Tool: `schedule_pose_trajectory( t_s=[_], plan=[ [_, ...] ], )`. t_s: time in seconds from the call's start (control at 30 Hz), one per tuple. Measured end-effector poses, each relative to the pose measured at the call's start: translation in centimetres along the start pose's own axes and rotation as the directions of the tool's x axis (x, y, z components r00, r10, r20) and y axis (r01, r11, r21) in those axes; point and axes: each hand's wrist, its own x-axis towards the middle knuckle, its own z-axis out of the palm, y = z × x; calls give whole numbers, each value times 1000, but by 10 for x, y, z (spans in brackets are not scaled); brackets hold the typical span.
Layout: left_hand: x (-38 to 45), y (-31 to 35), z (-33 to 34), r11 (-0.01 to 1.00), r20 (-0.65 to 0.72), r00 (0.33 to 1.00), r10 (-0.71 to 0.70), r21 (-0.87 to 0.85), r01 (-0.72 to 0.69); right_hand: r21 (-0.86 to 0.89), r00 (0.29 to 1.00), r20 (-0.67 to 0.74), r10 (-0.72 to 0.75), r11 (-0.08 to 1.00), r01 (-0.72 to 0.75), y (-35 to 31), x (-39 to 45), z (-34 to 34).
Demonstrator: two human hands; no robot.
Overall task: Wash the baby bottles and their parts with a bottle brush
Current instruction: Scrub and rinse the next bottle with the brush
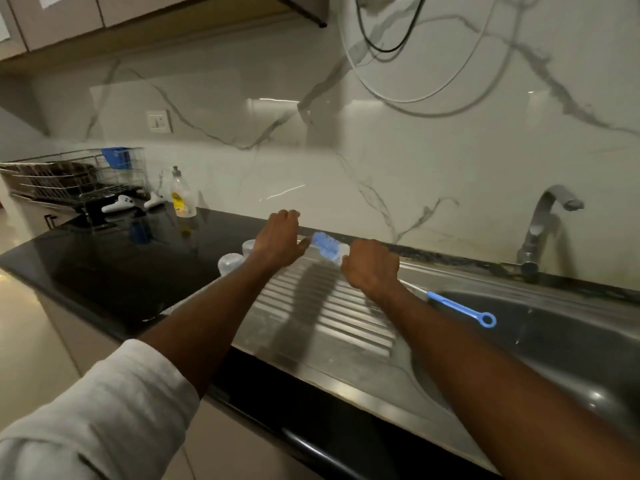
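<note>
The bottle (327, 247), lying over the sink's (554, 341) ribbed drainboard (325, 306), is held at both ends by the left hand (278, 239) and right hand (372, 268), steadying it around the brush (460, 308) inside.

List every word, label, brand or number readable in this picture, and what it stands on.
No text can be read.
The dish soap bottle carries a yellow label, too blurred to read.
The wall switch plate shows no legible marking.
The bottle brush shows no print.
</note>
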Motion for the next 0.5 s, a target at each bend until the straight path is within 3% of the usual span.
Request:
schedule_pose_trajectory(
  t_s=[0.27, 0.5],
  plan=[
    [-51, 118, 53, 979, 117, 972, 202, -59, -197, -28, 984, 0, 179, 983, -179, 115, -66, -44],
    [-74, 243, 90, 934, 198, 921, 335, -202, -296, -192, 940, 73, 335, 929, -316, 237, -110, -90]
  ],
)
